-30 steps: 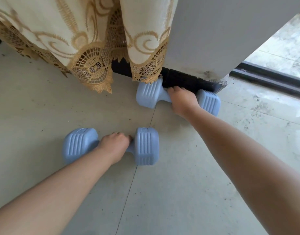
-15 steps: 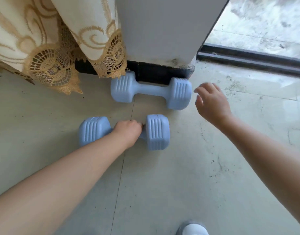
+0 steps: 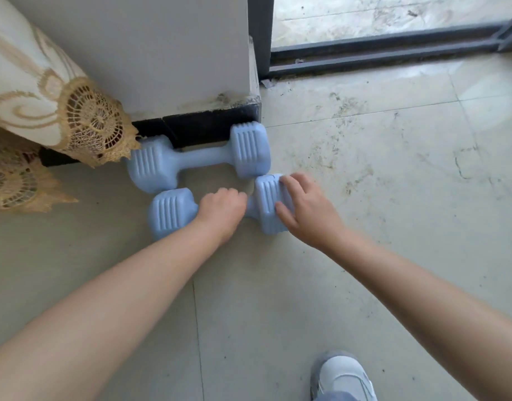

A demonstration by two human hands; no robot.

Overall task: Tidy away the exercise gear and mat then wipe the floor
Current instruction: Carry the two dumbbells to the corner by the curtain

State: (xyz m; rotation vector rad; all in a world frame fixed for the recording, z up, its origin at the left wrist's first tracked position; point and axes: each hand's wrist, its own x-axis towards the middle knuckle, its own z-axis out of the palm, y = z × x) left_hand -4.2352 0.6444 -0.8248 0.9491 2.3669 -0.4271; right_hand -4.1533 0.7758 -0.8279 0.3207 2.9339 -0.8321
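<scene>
Two pale blue ribbed plastic dumbbells lie on the pale tiled floor (image 3: 364,285) at the foot of a white wall pillar (image 3: 168,53) with a black skirting strip (image 3: 208,125). The far dumbbell (image 3: 197,157) rests just against that skirting, its handle running left to right and its left head just beside the hem of a cream curtain with tan lace edging (image 3: 84,117). The near dumbbell (image 3: 173,211) lies parallel to it and just beside it, their right heads almost touching. The left hand (image 3: 220,209) is closed over the handle of the near dumbbell, its fingers (image 3: 226,195) curled and pressed together around the bar so that the bar is mostly hidden. The right hand (image 3: 307,212) lies on the right head of the same dumbbell, fingers spread over its ribbed top and outer face, thumb on the near side; whether it is actually squeezing the head or only laid on it cannot be told. Both forearms are bare and reach in from the near edge. On the right, the tiles are marked with dusty scuffs and dark specks. At the far right a dark metal sliding-door track (image 3: 393,50) runs across the floor, with lighter stone ground beyond it. A grey and white shoe (image 3: 341,377) stands on the floor at the near edge, to the right.
</scene>
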